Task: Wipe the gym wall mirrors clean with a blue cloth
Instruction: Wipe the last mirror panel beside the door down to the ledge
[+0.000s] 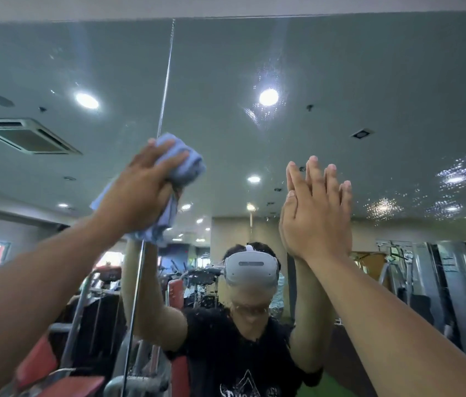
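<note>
Nearest, the left hand [140, 187] grips the blue cloth [186, 164], its fingers [168, 160] wrapped over a soft, thick wad while a loose tail hangs down below the wrist. The wad is pressed to the mirror [340, 67] right by the vertical seam [166, 81] between two panels. The right hand [314, 222] lies flat on the glass, fingers [313, 179] straight and close together, meeting their own reflection. To wipe well here, I would keep the wad flat instead of balled so more terry touches the glass, run overlapping strokes, and work along the seam, where grime likely gathers. The bracing palm will probably leave a print, so that patch wants a pass too. The glass is hard, smooth and glossy. Speckles [455, 173] glitter far to the right, droplets or dried spots, I cannot tell. Deep in the reflection stand gym machines [397, 270] under round ceiling lights [269, 97]
</note>
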Demonstrator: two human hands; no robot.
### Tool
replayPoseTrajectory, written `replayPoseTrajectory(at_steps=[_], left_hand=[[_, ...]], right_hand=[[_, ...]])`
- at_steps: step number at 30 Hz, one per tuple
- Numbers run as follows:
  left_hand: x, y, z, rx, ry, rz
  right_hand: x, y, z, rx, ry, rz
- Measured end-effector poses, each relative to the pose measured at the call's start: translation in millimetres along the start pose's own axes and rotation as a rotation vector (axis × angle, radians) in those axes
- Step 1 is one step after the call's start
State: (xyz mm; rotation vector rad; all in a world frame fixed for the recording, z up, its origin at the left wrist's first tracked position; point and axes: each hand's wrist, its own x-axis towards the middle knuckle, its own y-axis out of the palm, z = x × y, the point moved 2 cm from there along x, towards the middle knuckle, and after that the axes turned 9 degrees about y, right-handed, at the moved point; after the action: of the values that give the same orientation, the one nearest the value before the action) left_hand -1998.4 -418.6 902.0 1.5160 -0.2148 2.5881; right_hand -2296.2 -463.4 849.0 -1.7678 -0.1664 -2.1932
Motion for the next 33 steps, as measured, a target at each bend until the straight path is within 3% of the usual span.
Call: replayPoseTrajectory(at_steps=[3,6,12,14,16,21,23,25,28,30,33], left_hand=[[29.9,-1.3,-0.6,-0.009,-0.189,-0.09],[39.4,10.6,-37.8,-0.017,-0.171,-0.061],[-25.5,28.6,-96.5,0.017,0.551,0.146],[-38.3,23.7,-78.8,0.022,0.668,0.206],[-28.6,20.3,-51.4,0.039,0.558,0.183],[27.1,9.5,-22.7,-0.058,-0.126,-0.024],[32.7,14.0,-40.9,-0.052,-0.206,-0.025],[23.5,19.4,-66.9,-0.056,-0.036,-0.004],[-21.8,25.3,-101.1,0.022,0.433,0.058],[-50.6,20.0,-107.1,0.05,0.651,0.168],[-50.8,16.1,-73.0,0.065,0.702,0.216]], right_hand=[[0.7,1.3,2.0,-0.024,0.008,-0.006],[0.6,1.1,0.7,-0.022,0.003,0.004],[1.6,1.3,-1.3,-0.024,0.015,0.029],[1.3,0.7,-1.3,-0.021,0.009,0.012],[0.5,0.3,-0.8,-0.018,0.003,-0.005],[-0.5,0.9,1.2,-0.024,0.002,0.002],[-0.4,1.0,1.4,-0.023,0.004,0.0],[0.0,0.9,1.8,-0.018,0.01,0.0],[0.4,0.3,1.5,-0.023,0.023,0.015],[0.4,-0.7,1.0,-0.022,0.019,0.01],[-0.4,-1.7,1.3,-0.014,0.009,-0.006]])
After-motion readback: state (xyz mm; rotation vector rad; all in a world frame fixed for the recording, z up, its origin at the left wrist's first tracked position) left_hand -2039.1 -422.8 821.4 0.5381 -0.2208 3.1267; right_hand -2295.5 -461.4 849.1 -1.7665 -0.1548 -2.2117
